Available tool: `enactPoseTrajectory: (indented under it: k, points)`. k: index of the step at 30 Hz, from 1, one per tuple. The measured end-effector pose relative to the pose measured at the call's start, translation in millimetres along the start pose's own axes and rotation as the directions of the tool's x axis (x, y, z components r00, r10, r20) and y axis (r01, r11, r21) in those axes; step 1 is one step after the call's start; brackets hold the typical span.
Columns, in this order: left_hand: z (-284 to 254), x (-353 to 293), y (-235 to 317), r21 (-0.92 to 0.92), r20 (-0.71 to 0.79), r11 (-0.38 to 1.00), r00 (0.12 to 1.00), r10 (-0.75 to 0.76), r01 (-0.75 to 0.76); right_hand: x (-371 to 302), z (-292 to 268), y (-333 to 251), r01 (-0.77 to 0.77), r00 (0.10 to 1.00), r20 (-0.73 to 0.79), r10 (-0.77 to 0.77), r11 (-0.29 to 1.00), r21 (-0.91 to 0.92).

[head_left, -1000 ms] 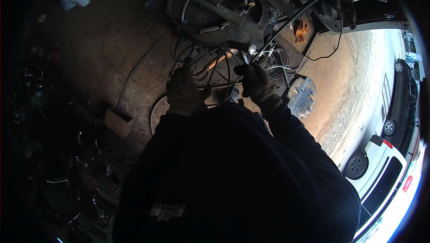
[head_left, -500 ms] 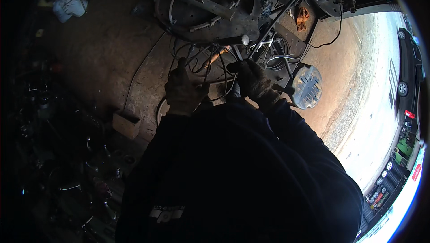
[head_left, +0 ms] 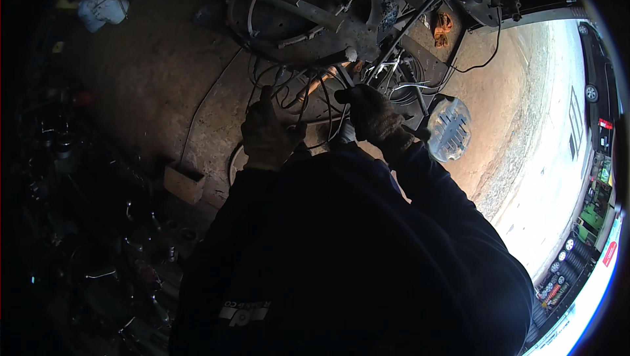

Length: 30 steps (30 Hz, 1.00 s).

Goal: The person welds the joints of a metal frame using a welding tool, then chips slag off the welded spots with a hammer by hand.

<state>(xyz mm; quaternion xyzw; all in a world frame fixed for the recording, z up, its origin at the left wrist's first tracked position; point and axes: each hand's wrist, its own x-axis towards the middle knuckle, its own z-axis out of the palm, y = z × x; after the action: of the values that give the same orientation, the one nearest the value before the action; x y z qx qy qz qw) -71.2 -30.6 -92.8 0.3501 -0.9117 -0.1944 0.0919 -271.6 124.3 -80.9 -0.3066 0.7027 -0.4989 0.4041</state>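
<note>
Hammer-like tool [head_left: 344,76], upper centre of the frame, its pale, flat shank emerging from the gloved right hand [head_left: 375,116]. The long axis of the shank runs upward and slightly left from the fingers; the dark head appears to lie crosswise at the far end, with a pale face toward the right. The right fingers are closed around the lower end, which they hide. The gloved left hand [head_left: 268,134] lies lower left of the tool and well apart from it, forefinger extended upward and thumb apart; whether anything lies within its palm cannot be told. Looped dark cables [head_left: 289,87] occupy the space between the forefinger and the shank. Among them, just left of the shank, an orange bar [head_left: 318,84] slants from lower left to upper right. Above the head, a dark metal assembly [head_left: 295,21] spans the upper centre. Right of the right hand lies a translucent round piece [head_left: 450,129] with dark markings; lower left of the left hand, a small box [head_left: 184,183].
</note>
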Motion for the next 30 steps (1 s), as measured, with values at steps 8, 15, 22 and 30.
enactPoseTrajectory:
  k: [8, 15, 22, 30]
  points:
    - [-7.1, -0.7, 2.5, 0.008, -0.049, 1.000, 0.999, 0.018, -0.017, 4.7, 2.7, -20.2, 0.270, 0.951, 0.026, -0.307, 0.791, -0.548]
    - [-12.1, 4.2, 5.8, 0.011, 0.026, 0.999, 0.998, -0.053, 0.052, 9.1, -5.2, -0.3, 0.235, 0.970, 0.113, -0.213, 0.738, -0.633]
    - [-7.1, 0.6, 3.4, -0.009, -0.009, 1.000, 1.000, -0.009, 0.009, 5.3, -7.2, -24.9, 0.271, 0.961, 0.153, -0.230, 0.676, -0.685]
    - [-1.5, -7.2, -5.7, -0.101, 0.012, 0.994, 0.999, -0.039, 0.040, 10.4, -8.6, -7.7, 0.187, 0.972, -0.036, -0.230, 0.864, -0.468]
